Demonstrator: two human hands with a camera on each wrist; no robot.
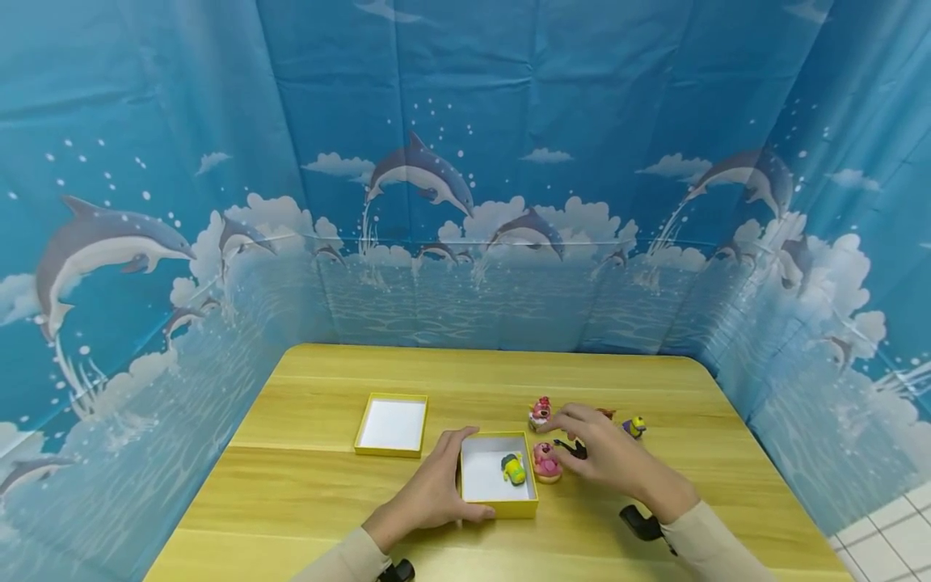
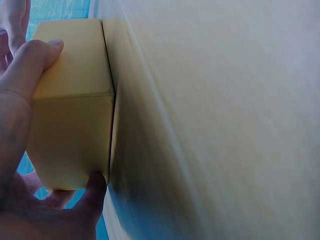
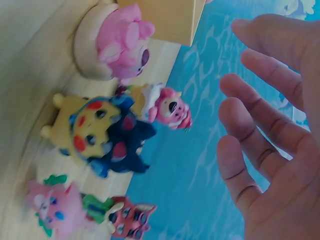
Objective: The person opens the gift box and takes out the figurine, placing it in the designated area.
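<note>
My left hand (image 1: 429, 491) grips a yellow open-topped box (image 1: 515, 509), its thumb on the near wall and its fingers along the left side. In the left wrist view the box (image 2: 70, 135) stands on the table within that grasp. A yellow-green figurine (image 1: 513, 470) lies inside on the white bottom. Over the toys right of the box hovers my right hand (image 1: 607, 453), fingers spread and holding nothing. Below that hand, in the right wrist view, are a seated pink bear figurine (image 3: 125, 42), a yellow figurine with a dark blue hood (image 3: 85, 130) and a smaller pink bear figurine (image 3: 170, 107).
A shallow yellow lid (image 1: 393, 424), white inside, lies left of the box. Also near the right hand are a pink-and-green figurine (image 3: 60, 205), a fox figurine (image 3: 130, 217) and a yellow-and-purple figurine (image 1: 634, 427). A dolphin-print curtain (image 1: 465, 162) surrounds the wooden table (image 1: 291, 485).
</note>
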